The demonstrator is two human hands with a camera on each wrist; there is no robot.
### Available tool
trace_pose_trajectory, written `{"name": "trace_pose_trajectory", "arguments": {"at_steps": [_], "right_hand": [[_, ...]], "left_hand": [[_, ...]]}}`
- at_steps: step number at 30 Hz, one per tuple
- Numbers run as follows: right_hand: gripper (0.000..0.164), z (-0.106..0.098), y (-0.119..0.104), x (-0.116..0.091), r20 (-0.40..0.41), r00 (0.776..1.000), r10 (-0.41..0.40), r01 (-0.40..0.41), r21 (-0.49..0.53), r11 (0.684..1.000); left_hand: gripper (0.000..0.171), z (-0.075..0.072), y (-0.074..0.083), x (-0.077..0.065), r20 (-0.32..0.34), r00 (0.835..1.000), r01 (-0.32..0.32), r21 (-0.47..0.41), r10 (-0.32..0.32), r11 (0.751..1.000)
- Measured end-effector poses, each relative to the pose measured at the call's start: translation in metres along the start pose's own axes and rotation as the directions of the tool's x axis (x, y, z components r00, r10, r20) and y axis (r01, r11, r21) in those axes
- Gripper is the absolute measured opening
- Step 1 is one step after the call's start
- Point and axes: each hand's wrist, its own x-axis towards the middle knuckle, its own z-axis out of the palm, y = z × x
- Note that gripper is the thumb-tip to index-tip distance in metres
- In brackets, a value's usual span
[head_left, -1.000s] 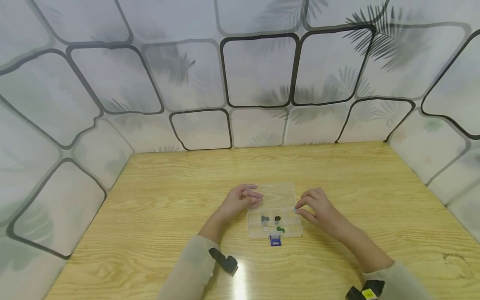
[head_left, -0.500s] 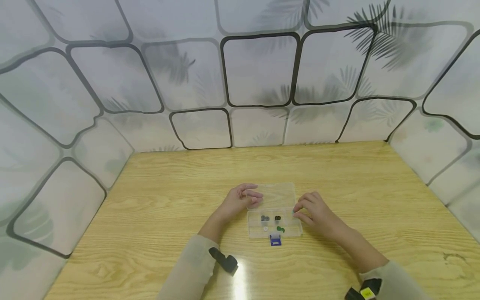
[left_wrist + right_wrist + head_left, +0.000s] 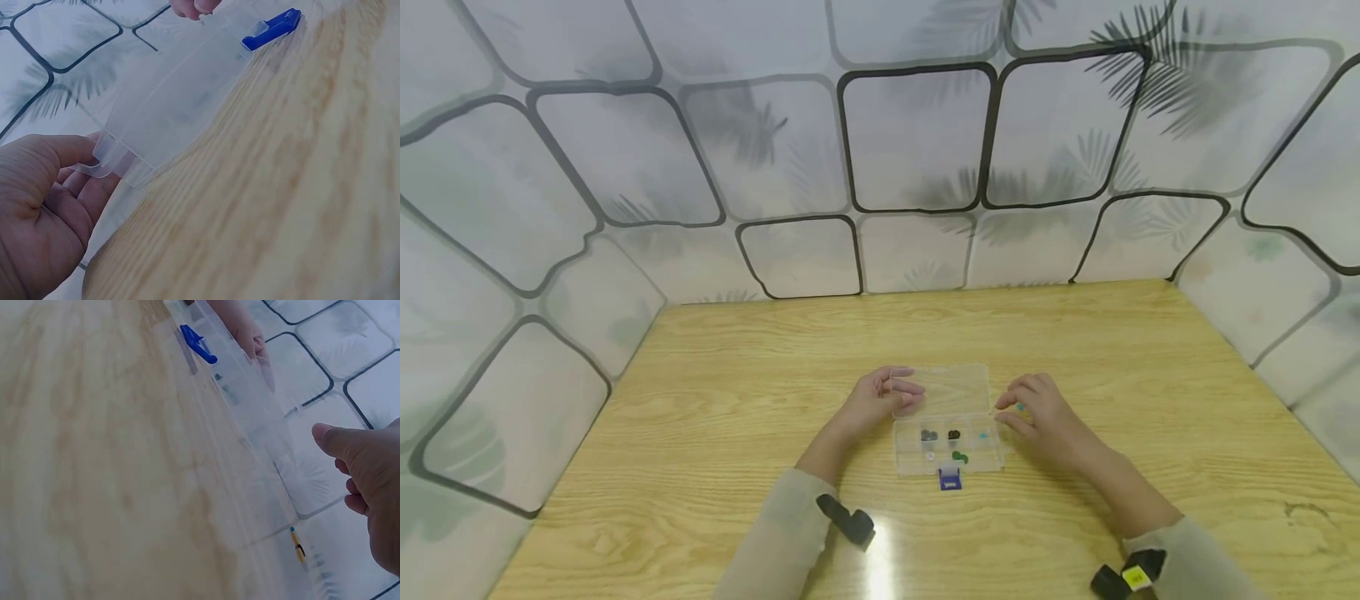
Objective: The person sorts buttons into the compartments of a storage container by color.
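Plastic box (image 3: pixel 909 440), likely light, stiff and slick, suits edge holds: left hand (image 3: pixel 870 406) pinches its lid (image 3: pixel 953 392); right hand (image 3: pixel 1045 419) hangs loose.

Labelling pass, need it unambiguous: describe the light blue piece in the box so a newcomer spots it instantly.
On the wooden table, a clear plastic box lies open, its dark blue latch on the near side. In its far row of compartments, the light blue piece sits closest to the right hand. Grey pieces and black pieces share that row; it is the only light blue one inside.
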Motion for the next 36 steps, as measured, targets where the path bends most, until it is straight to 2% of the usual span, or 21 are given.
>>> {"name": "trace_pose_trajectory", "arguments": {"at_steps": [16, 20, 24, 27, 30, 33, 36], "right_hand": [[0.052, -0.037, 0.031, -0.008, -0.047, 0.99, 0.135, -0.137, -0.056, 0.989], [0.044, -0.041, 0.04, -0.012, -0.061, 0.987, 0.149, -0.153, -0.071, 0.986], [0.016, -0.044, 0.043, -0.015, -0.03, 0.982, 0.186, -0.188, -0.075, 0.979], [0.024, -0.046, 0.042, -0.017, 0.036, 0.961, 0.273, -0.271, -0.054, 0.961], [0.022, -0.047, 0.042, -0.021, 0.114, 0.923, 0.366, -0.366, -0.023, 0.93], [0.017, -0.047, 0.044, -0.025, 0.197, 0.887, 0.417, -0.428, 0.017, 0.904], [0.014, -0.046, 0.048, -0.029, 0.277, 0.86, 0.428, -0.457, 0.048, 0.888]], "left_hand": [[0.046, -0.001, -0.001, 0.001, -0.004, 1.0, 0.017, -0.003, -0.017, 1.0], [0.044, -0.002, -0.001, 0.001, 0.003, 1.0, 0.003, 0.005, -0.003, 1.0], [0.044, -0.002, -0.001, 0.001, 0.007, 1.0, -0.004, 0.009, 0.003, 1.0], [0.045, -0.002, -0.001, 0.001, 0.005, 1.0, 0.005, 0.01, -0.005, 1.0], [0.045, -0.002, -0.001, 0.001, 0.007, 1.0, 0.003, 0.011, -0.003, 1.0], [0.046, -0.002, 0.0, 0.0, 0.013, 1.0, 0.005, 0.003, -0.005, 1.0], [0.046, -0.001, 0.008, -0.003, 0.022, 1.0, 0.003, 0.0, -0.003, 1.0]]}}
